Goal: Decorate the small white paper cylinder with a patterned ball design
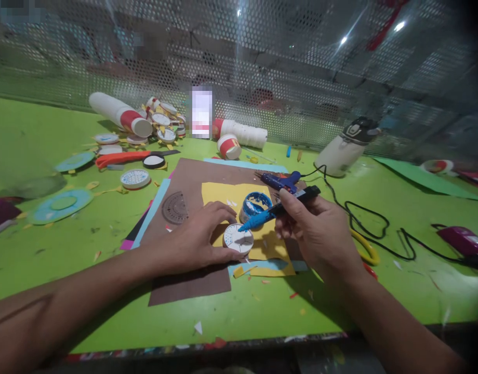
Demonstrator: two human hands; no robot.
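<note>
A small white paper disc (237, 244), marked with dark lines and blue dots, lies on yellow paper (215, 193) in front of me. My left hand (210, 234) grips its edge between thumb and fingers. In my right hand (313, 228) is a black marker (280, 208) with a blue-coated tip, tilted down to the left; the tip reaches the disc's top. Just behind the disc stands an open pot of blue paint (256, 206). A blue glue gun (280, 181) rests beyond the marker.
Brown paper (188, 285) and a protractor (175, 208) lie beneath and left. Orange-handled scissors (125, 157), a finished-looking dotted disc (135, 178) and blue paper rings (62, 205) are at left. Paper cups (229, 146) and a pale bottle (342, 150) stand behind. A black cord (387, 228) runs right.
</note>
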